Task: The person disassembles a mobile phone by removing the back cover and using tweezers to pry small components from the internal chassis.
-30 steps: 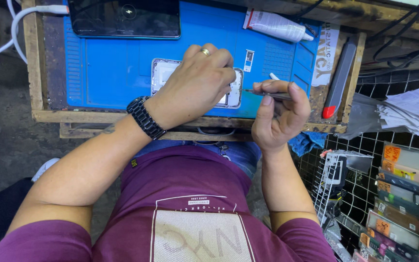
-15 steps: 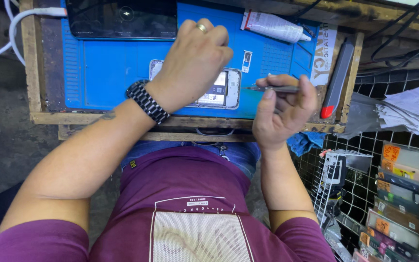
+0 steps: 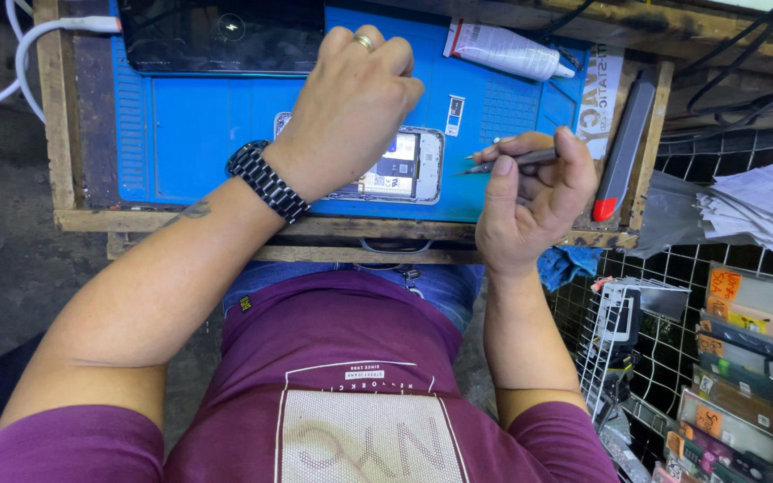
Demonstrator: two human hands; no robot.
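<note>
Left hand point(image 3: 351, 107) curled, pressing the opened phone point(image 3: 400, 165) beneath it; right hand point(image 3: 530, 197) pinching a screwdriver point(image 3: 516, 161), best held level beside it.

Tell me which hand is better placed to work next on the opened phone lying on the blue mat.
Probably the right hand: it grips the thin metal screwdriver, tip pointing at the opened phone beside it. The left hand carries no tool and rests over the phone, seemingly steadying it.
</note>
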